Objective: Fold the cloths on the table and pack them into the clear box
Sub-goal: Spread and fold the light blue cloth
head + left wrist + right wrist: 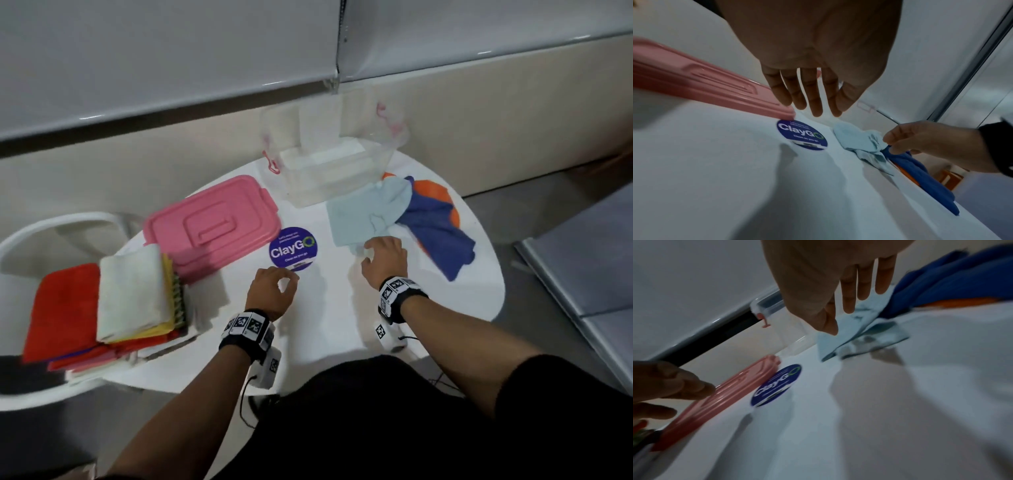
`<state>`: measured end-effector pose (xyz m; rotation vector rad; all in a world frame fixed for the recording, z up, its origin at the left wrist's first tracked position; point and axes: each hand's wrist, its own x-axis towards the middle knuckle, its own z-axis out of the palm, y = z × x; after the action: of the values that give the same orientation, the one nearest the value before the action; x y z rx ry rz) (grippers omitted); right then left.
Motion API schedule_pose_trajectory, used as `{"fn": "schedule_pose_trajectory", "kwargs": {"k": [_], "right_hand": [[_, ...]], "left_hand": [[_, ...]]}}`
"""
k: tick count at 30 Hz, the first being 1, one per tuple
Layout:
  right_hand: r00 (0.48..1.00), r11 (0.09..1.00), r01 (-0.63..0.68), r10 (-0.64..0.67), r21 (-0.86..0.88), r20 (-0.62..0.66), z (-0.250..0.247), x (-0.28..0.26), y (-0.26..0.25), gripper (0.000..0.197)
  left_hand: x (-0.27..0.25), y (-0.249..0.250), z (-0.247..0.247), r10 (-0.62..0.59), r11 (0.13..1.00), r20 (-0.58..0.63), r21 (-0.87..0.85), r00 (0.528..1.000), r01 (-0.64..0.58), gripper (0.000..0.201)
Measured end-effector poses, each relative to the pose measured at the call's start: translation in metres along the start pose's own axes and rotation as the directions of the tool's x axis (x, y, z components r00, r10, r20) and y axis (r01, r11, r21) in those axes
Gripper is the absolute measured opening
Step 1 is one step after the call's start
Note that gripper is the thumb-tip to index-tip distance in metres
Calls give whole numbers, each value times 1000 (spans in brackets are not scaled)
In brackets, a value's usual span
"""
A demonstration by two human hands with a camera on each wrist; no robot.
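Head view: the light blue cloth lies rumpled on the white bench, just in front of the clear box. The right hand hovers at its near edge, fingers loosely extended, holding nothing. The left hand hangs relaxed and empty near the round sticker, apart from the cloth.

The table is smooth, glossy white. The box is clear plastic with pink clips; the lid is glossy pink plastic. The pale blue cloth, blue cloth and folded stack look soft and matt.
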<state>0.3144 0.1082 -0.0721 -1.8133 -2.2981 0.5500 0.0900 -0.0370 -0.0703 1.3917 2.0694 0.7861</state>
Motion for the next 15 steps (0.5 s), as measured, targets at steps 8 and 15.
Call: {"fn": "schedule_pose_trajectory", "kwargs": {"k": [8,15], "right_hand": [[832,970,195,-84,-147,549,-19,24,77,75],[866,970,209,-126,-121,484,-17,16,91,84]], "left_hand": [[89,71,88,-78,997,213,29,974,74,38],[122,94,146,-75,948,342,315,937,-39,72]]}}
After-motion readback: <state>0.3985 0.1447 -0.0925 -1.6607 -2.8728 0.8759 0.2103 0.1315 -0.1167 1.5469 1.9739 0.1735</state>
